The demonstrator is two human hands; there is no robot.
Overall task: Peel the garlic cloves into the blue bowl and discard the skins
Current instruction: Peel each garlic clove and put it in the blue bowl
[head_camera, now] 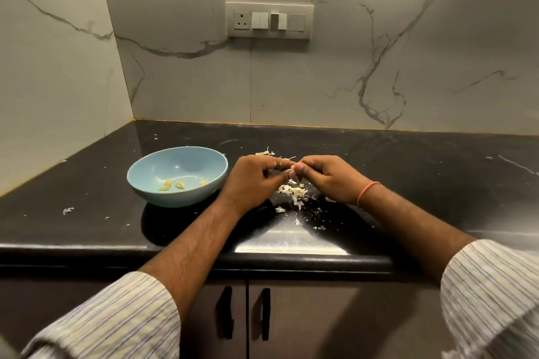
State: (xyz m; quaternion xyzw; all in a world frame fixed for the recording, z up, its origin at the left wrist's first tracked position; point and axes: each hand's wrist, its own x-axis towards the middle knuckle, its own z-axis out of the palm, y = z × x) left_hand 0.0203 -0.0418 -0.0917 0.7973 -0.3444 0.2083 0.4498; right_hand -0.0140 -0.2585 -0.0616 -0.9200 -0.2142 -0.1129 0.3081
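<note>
Black countertop point(408, 172), both hands' fingers point(278, 165) pinching one garlic clove point(295, 168) between them, right of blue bowl point(145, 183), above skins point(296, 192).

Bowl point(177, 176) on countertop point(408, 172), left of both hands, peeled cloves point(178, 184) inside, skins point(294, 194) beneath hands

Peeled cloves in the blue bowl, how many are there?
3, on the near side of the bowl floor: one at left, one in the middle, one at right. The near wall may hide more.
</note>
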